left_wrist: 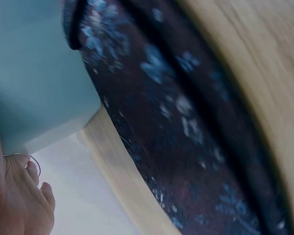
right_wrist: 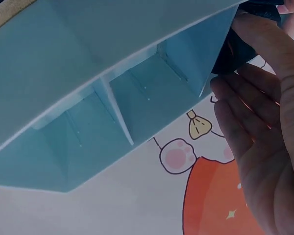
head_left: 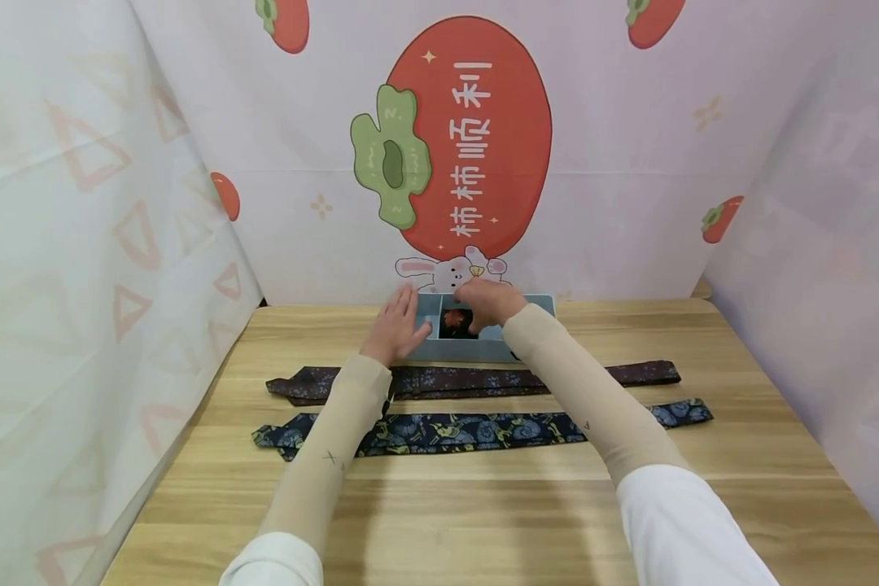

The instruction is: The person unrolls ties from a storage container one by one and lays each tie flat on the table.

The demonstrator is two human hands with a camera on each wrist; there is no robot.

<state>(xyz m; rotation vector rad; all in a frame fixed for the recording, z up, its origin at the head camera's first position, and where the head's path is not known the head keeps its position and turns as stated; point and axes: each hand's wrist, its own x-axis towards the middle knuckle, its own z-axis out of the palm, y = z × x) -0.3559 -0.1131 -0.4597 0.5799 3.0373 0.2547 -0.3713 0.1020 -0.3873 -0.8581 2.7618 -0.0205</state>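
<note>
Around the box (head_left: 461, 351), three o'clock offers bare tabletop (head_left: 630, 334); the backdrop (head_left: 615, 203) bars twelve, the left hand (head_left: 393, 328) nine, two flat neckties (head_left: 476, 433) six.

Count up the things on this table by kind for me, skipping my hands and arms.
Ties laid out: 2, the dark floral tie and the blue-patterned tie
Divided boxes: 1, the pale blue box
Dark bundles inside it: 1, the red-patterned bundle
Total: 4

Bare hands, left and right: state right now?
Left hand: open, at the light-blue rectangular divided box.
Right hand: holding a dark, red-patterned fabric bundle in it.
</note>
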